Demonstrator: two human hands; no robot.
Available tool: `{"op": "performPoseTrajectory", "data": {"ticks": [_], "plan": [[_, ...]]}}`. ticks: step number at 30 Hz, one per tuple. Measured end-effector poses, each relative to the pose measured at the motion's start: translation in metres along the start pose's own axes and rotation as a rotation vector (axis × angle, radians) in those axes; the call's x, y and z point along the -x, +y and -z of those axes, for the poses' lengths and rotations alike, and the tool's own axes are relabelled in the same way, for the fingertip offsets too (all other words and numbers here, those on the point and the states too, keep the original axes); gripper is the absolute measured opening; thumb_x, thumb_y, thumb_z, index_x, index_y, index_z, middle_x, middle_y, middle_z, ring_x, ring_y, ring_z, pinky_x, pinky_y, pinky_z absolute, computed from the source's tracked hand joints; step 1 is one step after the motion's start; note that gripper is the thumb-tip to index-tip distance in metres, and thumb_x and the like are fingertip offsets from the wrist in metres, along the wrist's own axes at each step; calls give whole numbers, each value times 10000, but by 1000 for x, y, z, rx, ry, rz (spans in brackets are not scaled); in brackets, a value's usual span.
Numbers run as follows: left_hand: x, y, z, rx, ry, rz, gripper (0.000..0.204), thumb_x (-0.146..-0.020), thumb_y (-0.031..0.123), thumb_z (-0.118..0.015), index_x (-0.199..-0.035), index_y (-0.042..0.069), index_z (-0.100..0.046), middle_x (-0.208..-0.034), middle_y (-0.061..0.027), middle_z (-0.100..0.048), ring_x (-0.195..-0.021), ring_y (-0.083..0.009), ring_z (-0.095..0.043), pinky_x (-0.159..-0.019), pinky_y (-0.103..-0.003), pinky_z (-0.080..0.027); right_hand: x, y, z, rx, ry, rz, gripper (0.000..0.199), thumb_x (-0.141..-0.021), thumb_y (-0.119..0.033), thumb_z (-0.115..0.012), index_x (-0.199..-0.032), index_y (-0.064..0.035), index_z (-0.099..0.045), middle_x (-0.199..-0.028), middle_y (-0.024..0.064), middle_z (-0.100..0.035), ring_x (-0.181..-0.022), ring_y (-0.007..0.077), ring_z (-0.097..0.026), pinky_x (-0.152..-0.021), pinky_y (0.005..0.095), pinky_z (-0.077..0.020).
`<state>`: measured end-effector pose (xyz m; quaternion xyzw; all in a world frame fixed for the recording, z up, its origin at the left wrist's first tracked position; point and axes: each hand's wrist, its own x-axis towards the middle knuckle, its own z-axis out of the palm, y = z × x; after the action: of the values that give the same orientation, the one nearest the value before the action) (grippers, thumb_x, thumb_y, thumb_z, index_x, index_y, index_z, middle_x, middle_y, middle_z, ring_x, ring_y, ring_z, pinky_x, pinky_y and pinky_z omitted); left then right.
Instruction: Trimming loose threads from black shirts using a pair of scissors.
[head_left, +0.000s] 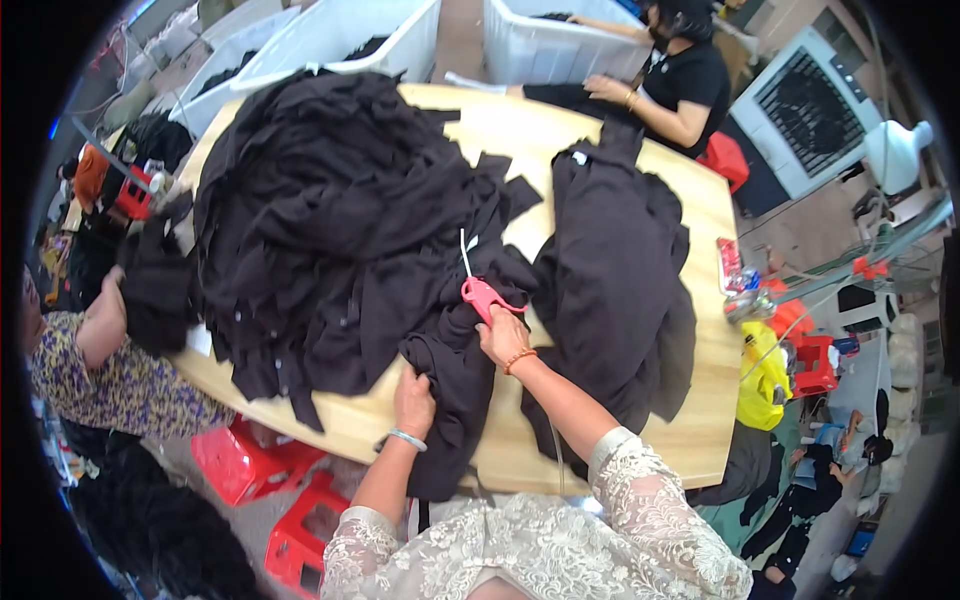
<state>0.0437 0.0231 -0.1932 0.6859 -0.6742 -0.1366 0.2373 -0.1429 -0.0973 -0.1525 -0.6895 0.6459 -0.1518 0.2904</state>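
While the right hand [503, 335] closes its fingers on pink-handled scissors [483, 292], the left hand [413, 400] grips a black garment [455, 385] at the wooden table's [610, 135] near edge. Heaped black clothing [330, 220] crowds the tabletop; white plastic bins [340, 35] beyond apparently hold more dark fabric.

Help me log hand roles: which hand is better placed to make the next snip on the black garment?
Right hand: it holds the pink-handled scissors, blades over the black garment. Left hand grips the cloth, likely steadying it.

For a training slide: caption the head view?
Right hand snips with pink scissors; left hand holds black garment.
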Motion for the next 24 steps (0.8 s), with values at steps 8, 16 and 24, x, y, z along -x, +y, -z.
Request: {"op": "performPoseTrajectory", "data": {"ticks": [8,16,24], "plan": [[-73,3,52,23,218,-70,485,-787,101,-666,-1250,68,-526,-1110,-153,-510,-1016,-339,-505,-842,-420,-418,-51,49,118,63,436,-127,317,-775,-246,-681,-955,-10,-569,-894,265,-636,-870,441,-616,-783,493,-488],[35,-2,32,-21,91,135,578,-725,117,-727,-1262,120,-513,-1166,-149,-513,-1071,-332,-481,-887,-444,-381,-8,9,101,61,142,-86,442,-747,-331,-745,-928,5,-522,-852,244,-629,-858,437,-613,-744,488,-486],[-1,2,89,430,338,286,174,-787,-50,-575,-909,47,-653,-861,-76,-614,-818,-206,-597,-730,-295,-472,-19,5,45,141,-99,-85,332,-748,-179,-726,-951,39,-577,-919,268,-635,-898,407,-630,-800,450,-506]]}}
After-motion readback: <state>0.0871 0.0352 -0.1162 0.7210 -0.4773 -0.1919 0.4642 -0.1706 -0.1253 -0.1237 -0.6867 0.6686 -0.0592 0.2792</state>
